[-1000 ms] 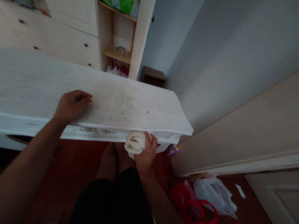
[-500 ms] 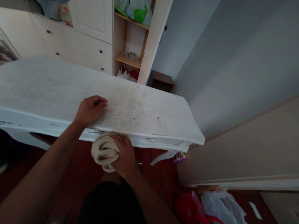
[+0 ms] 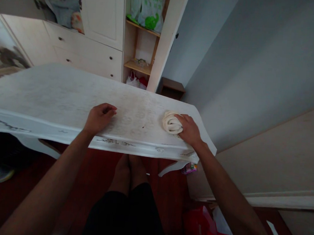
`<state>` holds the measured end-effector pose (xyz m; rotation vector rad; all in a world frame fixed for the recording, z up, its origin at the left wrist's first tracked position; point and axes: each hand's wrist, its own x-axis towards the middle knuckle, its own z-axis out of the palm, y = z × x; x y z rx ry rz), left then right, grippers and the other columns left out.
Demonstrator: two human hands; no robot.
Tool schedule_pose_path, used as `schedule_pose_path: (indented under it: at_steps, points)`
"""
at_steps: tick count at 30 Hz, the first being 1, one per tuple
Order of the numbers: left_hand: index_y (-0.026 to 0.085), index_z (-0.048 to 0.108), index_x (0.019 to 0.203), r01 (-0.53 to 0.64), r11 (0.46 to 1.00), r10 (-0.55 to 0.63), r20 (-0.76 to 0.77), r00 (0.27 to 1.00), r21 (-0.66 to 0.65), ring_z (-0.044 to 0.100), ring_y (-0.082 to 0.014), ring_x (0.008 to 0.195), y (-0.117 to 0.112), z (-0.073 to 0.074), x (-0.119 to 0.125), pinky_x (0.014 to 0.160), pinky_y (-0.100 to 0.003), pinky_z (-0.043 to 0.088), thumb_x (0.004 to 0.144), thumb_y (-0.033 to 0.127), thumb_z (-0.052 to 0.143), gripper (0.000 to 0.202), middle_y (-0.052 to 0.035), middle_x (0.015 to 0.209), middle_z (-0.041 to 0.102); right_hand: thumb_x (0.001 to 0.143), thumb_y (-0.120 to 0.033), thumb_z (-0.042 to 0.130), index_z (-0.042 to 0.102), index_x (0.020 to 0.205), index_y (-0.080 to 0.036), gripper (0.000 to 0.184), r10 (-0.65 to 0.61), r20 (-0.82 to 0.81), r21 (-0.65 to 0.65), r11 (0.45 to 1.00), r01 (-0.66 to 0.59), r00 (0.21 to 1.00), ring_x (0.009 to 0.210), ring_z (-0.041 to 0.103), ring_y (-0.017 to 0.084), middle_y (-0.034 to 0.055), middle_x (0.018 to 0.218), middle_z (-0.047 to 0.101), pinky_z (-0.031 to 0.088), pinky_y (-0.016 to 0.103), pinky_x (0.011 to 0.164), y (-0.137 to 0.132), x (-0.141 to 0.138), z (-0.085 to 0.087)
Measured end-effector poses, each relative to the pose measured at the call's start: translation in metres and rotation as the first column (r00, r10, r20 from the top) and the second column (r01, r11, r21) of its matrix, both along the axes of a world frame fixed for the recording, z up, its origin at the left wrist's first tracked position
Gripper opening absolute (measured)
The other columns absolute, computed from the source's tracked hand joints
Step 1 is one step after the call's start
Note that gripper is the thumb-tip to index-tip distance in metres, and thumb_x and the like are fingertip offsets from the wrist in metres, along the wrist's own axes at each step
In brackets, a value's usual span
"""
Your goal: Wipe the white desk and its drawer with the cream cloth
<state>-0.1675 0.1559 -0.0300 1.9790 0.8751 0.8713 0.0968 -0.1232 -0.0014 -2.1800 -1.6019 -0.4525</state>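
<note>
A white table (image 3: pixel 53 96) with a worn, stained top stretches across the view. My right hand (image 3: pixel 189 128) is closed on a bunched cream cloth (image 3: pixel 170 122), which presses on the tabletop near its right end. My left hand (image 3: pixel 100 118) rests on the top close to the front edge, fingers curled under, holding nothing that I can see. A small dark spot (image 3: pixel 143 126) lies on the surface between the two hands.
Behind the table stands a white cupboard with drawers (image 3: pixel 83 51) and open shelves holding plastic bags (image 3: pixel 147 7). A small brown stand (image 3: pixel 172 88) sits by the grey wall. Red and white bags (image 3: pixel 205 232) lie on the dark red floor at the right.
My right hand has carried the cloth from the table's front edge below the top up onto the tabletop's right end. My left hand has stayed in place.
</note>
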Motion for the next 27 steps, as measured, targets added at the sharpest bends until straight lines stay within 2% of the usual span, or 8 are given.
schedule_pose_path:
  at_steps: [3,7,15,19,23,27]
  points:
    - [0.021,0.068,0.088,0.004,1.0,-0.004,0.0,1.0,0.008,0.066,-0.022,0.082,0.001,-0.001,0.0,0.081,-0.034,0.051,0.075,0.037,0.056,0.024,-0.0062,0.086,0.072,0.073,-0.018,0.065,0.057,0.132,-0.018,0.059,-0.105,-0.004,0.063,0.992,0.105,0.994,0.113,0.056,0.032,0.0135,0.125,0.062,0.045,0.044,0.1,0.01,0.005,-0.024]
    - [0.019,0.068,0.087,0.012,0.999,-0.012,-0.006,1.0,0.031,0.066,-0.0223,0.079,0.002,-0.001,0.0,0.078,-0.035,0.051,0.072,0.038,0.056,0.027,-0.0069,0.083,0.071,0.075,-0.022,0.064,0.058,0.13,-0.018,0.056,-0.133,-0.016,0.192,0.972,0.133,0.991,0.112,0.057,0.031,0.0129,0.126,0.063,0.046,0.042,0.099,0.008,0.0,-0.035]
    - [0.02,0.069,0.085,0.011,0.999,-0.012,0.013,1.0,0.039,0.065,-0.021,0.076,0.001,0.0,-0.001,0.076,-0.033,0.051,0.071,0.037,0.056,0.026,-0.0057,0.08,0.072,0.078,-0.022,0.059,0.051,0.138,-0.012,0.061,-0.08,-0.042,0.149,0.985,0.086,0.996,0.122,0.053,0.032,0.0174,0.134,0.059,0.044,0.046,0.103,0.001,0.004,-0.036]
    - [0.021,0.069,0.086,0.011,0.999,-0.011,0.003,1.0,0.032,0.066,-0.0217,0.08,0.0,0.001,-0.002,0.077,-0.032,0.051,0.071,0.037,0.056,0.026,-0.0057,0.083,0.073,0.079,-0.025,0.061,0.044,0.145,-0.012,0.07,0.01,-0.057,0.108,0.994,-0.003,0.998,0.13,0.048,0.033,0.0195,0.142,0.053,0.041,0.051,0.108,-0.002,0.012,-0.037]
    - [0.021,0.069,0.086,0.002,1.0,-0.002,-0.002,1.0,0.021,0.067,-0.0223,0.082,-0.001,0.002,-0.002,0.079,-0.033,0.051,0.071,0.036,0.055,0.025,-0.0055,0.084,0.073,0.081,-0.037,0.064,0.033,0.152,-0.014,0.081,0.135,-0.146,0.087,0.989,-0.123,0.98,0.139,0.041,0.032,0.0197,0.15,0.045,0.034,0.053,0.114,-0.01,0.022,-0.032]
    - [0.021,0.068,0.084,-0.002,1.0,0.002,0.005,1.0,0.012,0.067,-0.0224,0.081,-0.001,0.003,-0.001,0.079,-0.034,0.051,0.07,0.036,0.056,0.024,-0.005,0.083,0.074,0.086,-0.053,0.062,0.031,0.154,-0.021,0.081,0.155,-0.304,0.118,0.985,-0.124,0.94,0.143,0.037,0.03,0.017,0.156,0.037,0.033,0.053,0.114,-0.026,0.031,-0.019]
